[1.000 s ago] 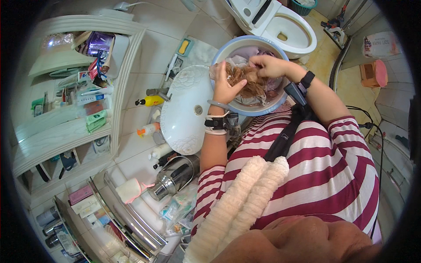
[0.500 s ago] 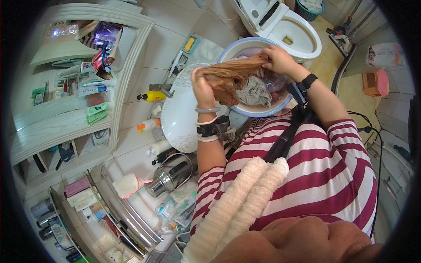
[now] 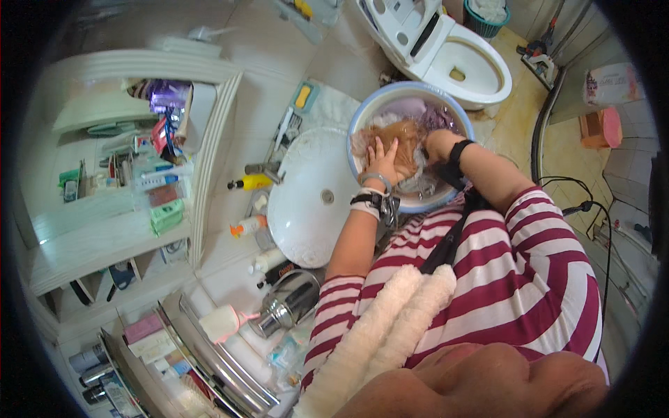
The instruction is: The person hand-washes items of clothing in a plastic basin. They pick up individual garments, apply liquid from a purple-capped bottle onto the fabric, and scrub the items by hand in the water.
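A blue-rimmed white basin [image 3: 411, 85] holds water with wet laundry in it, including a sheer brown garment [image 3: 398, 134], a grey cloth and purple pieces. My left hand [image 3: 382, 164] lies on the brown garment with its fingers spread, pressing it down among the other cloths. On the right side of the basin my right hand [image 3: 439, 148] reaches down at the laundry. Its fingers are bent downward and mostly hidden, so I cannot make out whether they hold anything.
Left of the basin is a white oval sink [image 3: 300, 216]. A yellow bottle [image 3: 249, 182] and a brush [image 3: 304, 96] lie along its far side. The toilet [image 3: 477, 59] stands open beyond the basin. A steel flask [image 3: 290, 304] is near my left elbow, and cables [image 3: 592, 204] hang at the right.
The brown garment, stretched between both hands above the basin before, is now down in the water. My left hand has moved right and opened onto it; my right hand has lowered into the basin.
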Demonstrator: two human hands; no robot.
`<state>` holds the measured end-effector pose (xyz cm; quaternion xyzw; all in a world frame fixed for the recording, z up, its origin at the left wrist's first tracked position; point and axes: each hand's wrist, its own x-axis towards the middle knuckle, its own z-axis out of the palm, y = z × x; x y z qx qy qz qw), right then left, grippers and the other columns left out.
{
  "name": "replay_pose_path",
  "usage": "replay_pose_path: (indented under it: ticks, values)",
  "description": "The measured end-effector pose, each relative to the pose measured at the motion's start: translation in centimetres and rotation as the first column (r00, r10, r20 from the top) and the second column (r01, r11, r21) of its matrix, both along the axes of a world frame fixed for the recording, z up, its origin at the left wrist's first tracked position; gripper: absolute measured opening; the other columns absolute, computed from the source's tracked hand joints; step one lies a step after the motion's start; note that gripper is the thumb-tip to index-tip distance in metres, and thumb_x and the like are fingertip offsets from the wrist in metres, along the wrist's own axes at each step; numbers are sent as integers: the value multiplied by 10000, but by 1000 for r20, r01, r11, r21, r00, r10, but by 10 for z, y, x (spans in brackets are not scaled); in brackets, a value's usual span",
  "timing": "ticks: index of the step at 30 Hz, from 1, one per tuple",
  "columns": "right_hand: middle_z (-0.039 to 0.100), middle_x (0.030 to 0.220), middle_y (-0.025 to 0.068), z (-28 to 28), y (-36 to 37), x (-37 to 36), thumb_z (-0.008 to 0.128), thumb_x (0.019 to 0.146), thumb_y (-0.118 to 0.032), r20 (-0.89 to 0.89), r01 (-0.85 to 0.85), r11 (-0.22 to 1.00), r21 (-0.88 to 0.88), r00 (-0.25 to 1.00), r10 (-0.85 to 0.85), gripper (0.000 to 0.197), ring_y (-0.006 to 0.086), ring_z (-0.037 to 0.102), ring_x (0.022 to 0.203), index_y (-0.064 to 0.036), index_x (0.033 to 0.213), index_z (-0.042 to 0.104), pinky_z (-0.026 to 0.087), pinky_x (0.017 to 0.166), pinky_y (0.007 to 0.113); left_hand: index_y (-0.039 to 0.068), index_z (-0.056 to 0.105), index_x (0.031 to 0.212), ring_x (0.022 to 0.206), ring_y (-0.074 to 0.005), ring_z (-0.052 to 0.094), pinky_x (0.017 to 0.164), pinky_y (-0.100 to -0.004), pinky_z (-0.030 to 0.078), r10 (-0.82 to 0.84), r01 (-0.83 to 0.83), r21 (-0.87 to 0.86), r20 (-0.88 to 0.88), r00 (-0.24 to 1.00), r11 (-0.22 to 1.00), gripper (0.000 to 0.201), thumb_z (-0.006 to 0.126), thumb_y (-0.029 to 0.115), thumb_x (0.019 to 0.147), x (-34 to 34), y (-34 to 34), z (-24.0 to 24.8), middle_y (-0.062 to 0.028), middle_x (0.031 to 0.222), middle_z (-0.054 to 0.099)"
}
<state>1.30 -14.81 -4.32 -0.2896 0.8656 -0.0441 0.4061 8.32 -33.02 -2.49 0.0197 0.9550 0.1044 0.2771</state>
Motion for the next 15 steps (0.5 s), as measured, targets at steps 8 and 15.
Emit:
replay_pose_path:
  ticks: [8,15]
  values:
    - [633,1080,141,-33,-21,1,553,804,-247,-96,-22,997,-71,995,15,280,288,609,998,-78,983,686,488,833,395,251,79,1457,1324,-482,147,1066,-494,241,-20,27,-58,131,991,998,986,671,469,699,-15,-7,-19,-258,1478,-21]
    - [646,1034,145,-38,-30,-23,667,646,-164,148,-136,990,-35,979,139,309,312,616,944,-79,941,705,496,753,435,267,39,1454,1351,-437,127,1086,-525,160,-31,45,-115,118,992,992,997,669,494,715,-27,-17,-42,-237,1483,58]
